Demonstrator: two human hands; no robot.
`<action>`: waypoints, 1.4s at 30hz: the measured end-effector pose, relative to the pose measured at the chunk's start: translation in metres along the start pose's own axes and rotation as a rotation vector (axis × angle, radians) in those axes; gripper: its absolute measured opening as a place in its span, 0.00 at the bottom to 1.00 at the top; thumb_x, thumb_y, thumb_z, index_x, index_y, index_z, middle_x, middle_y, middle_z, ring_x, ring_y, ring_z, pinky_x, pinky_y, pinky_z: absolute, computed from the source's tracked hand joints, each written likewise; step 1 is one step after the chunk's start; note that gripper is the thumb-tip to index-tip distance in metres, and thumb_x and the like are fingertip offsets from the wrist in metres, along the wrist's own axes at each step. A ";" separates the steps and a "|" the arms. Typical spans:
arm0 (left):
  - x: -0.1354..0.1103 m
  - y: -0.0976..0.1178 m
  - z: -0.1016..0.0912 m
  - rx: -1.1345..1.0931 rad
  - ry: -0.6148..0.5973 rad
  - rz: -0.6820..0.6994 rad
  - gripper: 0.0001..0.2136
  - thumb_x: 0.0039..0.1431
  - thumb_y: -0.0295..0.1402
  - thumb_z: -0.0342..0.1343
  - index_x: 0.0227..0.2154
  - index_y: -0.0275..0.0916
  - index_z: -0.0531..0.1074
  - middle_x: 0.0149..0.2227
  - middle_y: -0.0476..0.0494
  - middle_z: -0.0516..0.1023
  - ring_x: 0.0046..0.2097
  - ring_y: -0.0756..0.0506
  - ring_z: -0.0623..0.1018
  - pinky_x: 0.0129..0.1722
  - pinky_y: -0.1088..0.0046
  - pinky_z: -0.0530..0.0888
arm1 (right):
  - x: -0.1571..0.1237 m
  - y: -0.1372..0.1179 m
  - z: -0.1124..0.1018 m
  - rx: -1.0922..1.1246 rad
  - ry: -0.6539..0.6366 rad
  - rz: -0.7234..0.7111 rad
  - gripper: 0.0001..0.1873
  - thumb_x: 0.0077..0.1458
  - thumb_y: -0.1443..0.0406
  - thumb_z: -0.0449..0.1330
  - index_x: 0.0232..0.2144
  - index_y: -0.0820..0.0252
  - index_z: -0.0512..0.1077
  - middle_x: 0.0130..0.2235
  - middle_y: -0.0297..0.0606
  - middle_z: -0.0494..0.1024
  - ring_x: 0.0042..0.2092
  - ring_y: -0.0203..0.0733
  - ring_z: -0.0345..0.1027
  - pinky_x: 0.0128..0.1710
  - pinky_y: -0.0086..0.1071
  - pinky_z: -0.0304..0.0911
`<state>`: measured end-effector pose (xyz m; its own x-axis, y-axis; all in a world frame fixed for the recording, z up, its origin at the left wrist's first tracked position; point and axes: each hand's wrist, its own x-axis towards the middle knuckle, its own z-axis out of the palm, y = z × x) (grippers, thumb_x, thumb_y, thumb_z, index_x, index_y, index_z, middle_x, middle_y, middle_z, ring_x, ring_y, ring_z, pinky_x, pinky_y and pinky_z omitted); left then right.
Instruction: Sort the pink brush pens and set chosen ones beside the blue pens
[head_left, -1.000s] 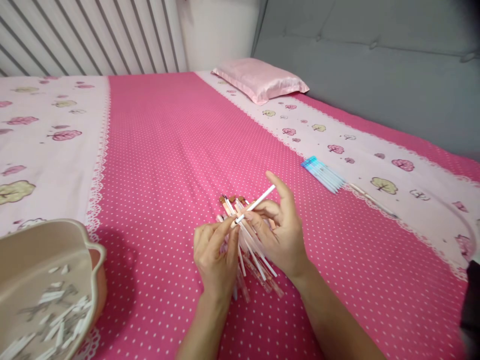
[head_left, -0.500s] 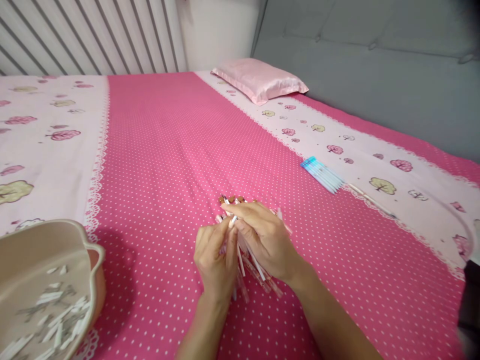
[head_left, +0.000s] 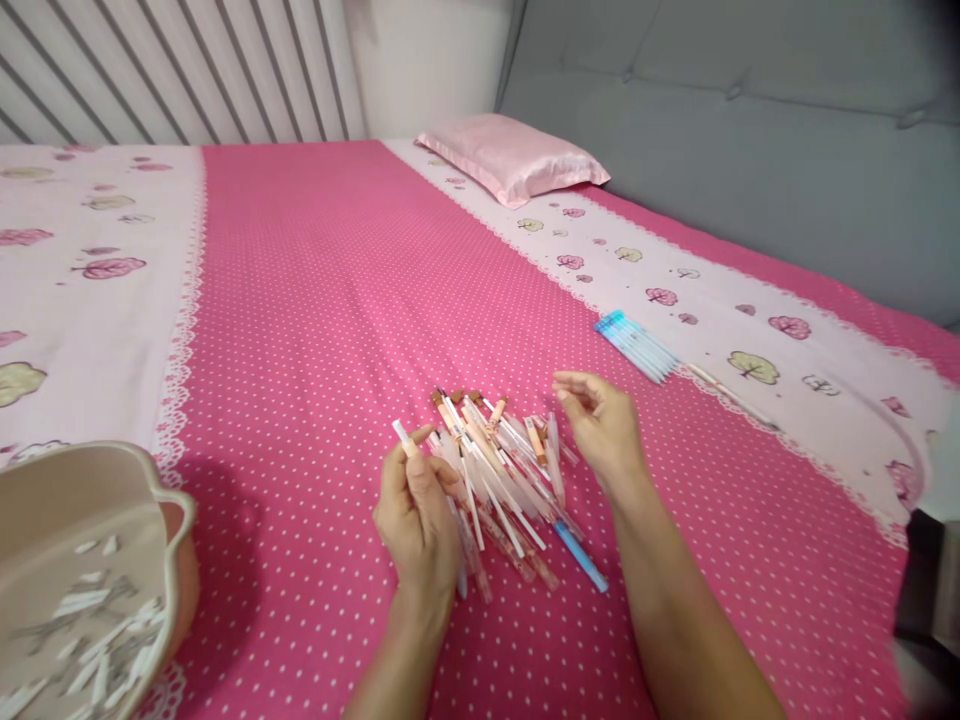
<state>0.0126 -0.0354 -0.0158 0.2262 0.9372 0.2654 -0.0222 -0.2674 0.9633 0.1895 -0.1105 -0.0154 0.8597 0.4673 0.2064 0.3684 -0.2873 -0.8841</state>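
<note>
Now | L hand [head_left: 417, 497] pinching wht stick [head_left: 403, 434] | R hand [head_left: 606, 428] loosely spread | pen pile [head_left: 499, 475] btwn | basin [head_left: 90, 488] L, blu pens [head_left: 637, 346] R

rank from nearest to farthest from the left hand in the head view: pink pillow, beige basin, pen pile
1. Pen pile, just right of the left hand.
2. Beige basin, off to the left.
3. Pink pillow, far back.

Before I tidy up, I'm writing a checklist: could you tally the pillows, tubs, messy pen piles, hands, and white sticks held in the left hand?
Pillow: 1
Tub: 1
Messy pen pile: 1
Left hand and right hand: 2
Held white stick: 1
Total: 6
</note>
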 end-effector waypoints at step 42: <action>-0.002 -0.004 0.000 0.174 -0.497 -0.029 0.10 0.60 0.34 0.48 0.37 0.38 0.74 0.21 0.53 0.64 0.22 0.52 0.62 0.24 0.77 0.59 | -0.022 -0.030 0.026 0.800 -0.236 0.161 0.14 0.53 0.54 0.60 0.29 0.58 0.68 0.28 0.31 0.75 0.24 0.28 0.68 0.23 0.20 0.63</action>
<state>0.0120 -0.0360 -0.0199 0.6596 0.7370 0.1473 0.1435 -0.3159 0.9379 0.1502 -0.0899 -0.0043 0.7513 0.6588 0.0383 -0.1895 0.2710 -0.9438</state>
